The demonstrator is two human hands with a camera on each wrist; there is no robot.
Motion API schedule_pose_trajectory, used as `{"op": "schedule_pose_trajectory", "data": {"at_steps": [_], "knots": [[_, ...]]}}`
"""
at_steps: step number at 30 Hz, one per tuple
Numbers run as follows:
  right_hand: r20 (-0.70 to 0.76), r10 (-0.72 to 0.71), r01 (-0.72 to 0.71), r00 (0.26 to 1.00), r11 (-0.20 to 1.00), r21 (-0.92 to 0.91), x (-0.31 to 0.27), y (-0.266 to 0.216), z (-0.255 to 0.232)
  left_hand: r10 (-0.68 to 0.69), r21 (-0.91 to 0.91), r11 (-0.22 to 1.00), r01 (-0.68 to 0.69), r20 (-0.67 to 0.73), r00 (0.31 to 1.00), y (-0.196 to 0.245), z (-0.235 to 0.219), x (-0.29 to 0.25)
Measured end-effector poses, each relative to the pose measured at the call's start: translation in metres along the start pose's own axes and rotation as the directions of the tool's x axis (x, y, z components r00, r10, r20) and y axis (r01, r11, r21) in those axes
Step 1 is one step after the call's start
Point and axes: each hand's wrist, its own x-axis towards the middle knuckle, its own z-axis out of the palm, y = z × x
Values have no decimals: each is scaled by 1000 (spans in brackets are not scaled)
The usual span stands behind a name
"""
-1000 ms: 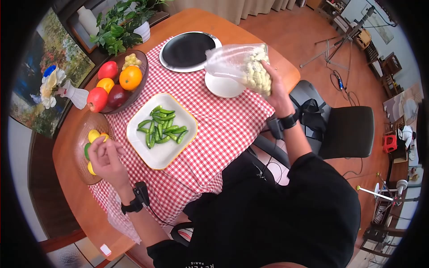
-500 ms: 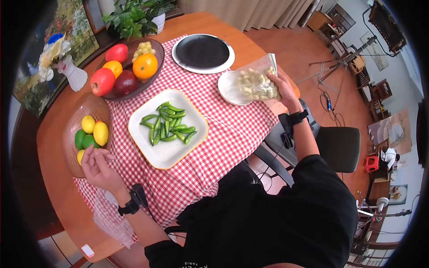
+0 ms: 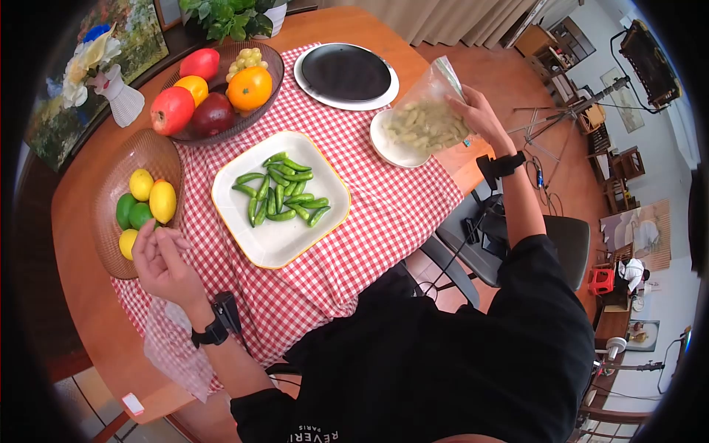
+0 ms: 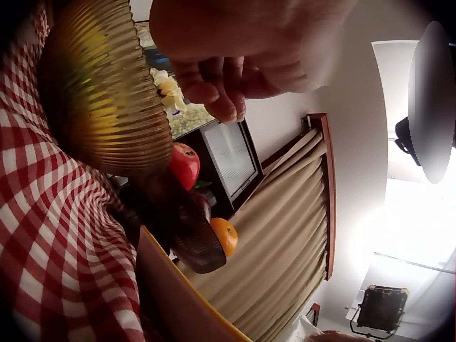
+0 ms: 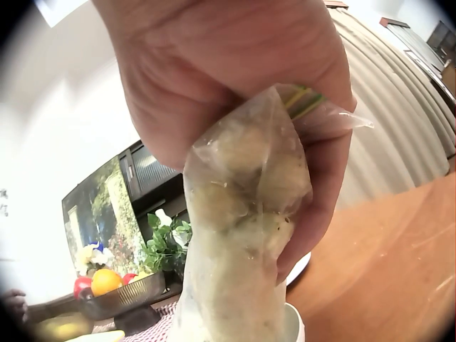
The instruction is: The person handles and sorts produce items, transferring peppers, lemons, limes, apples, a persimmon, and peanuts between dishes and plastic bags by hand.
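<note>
My right hand (image 3: 484, 118) grips a clear zip bag (image 3: 428, 122) by its side, over the small white bowl (image 3: 389, 148) at the table's right. Pale, peanut-like pieces lie inside the bag, gathered toward its lower part. Close up in the right wrist view, the bag (image 5: 239, 214) hangs below the palm, with a green-and-yellow zip strip beside the fingers. My left hand (image 3: 168, 269) is empty, its fingers loosely curled at the near edge of an amber oval bowl (image 3: 111, 166) of lemons and limes.
Between the hands, a square white dish (image 3: 277, 247) holds green chili peppers (image 3: 284, 192). Behind stand a dark fruit bowl (image 3: 273, 70) and a black round plate (image 3: 346, 71) on a white one. A crumpled clear plastic bag (image 3: 173, 343) lies near the left forearm.
The zip bag has swung from lying sideways to hanging more upright, its pieces sliding down beside the right hand. The head view has shifted; the left hand stays empty by the lemon bowl.
</note>
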Motion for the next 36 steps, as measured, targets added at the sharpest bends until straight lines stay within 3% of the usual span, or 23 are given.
{"op": "schedule_pose_trajectory", "data": {"at_steps": [3,5,8,19,27,29,33,36], "knots": [[19,-29,32,999,989,-147,6,-26,4,-11,17,1000,11,-23,1000,0,0,1],[34,-184,185,982,935,-302,10,-34,10,-11,24,1000,12,-28,1000,0,-1,1],[110,-206,234,972,862,-450,9,-51,14,20,26,999,-19,-22,1000,0,-3,1],[179,-290,341,940,801,-492,-8,-104,20,-18,10,1000,18,-35,999,1,-5,2],[185,-310,360,933,762,-538,1,-110,15,1,-1,1000,-1,-54,999,4,-3,3],[181,-385,415,905,708,-571,3,-109,16,-9,8,1000,10,-56,998,3,-4,2],[203,-331,386,921,721,-575,0,-118,13,35,42,999,-34,-26,999,4,-4,1],[176,-438,461,882,721,-518,0,-122,11,11,29,1000,-10,-54,998,4,-3,2]]}}
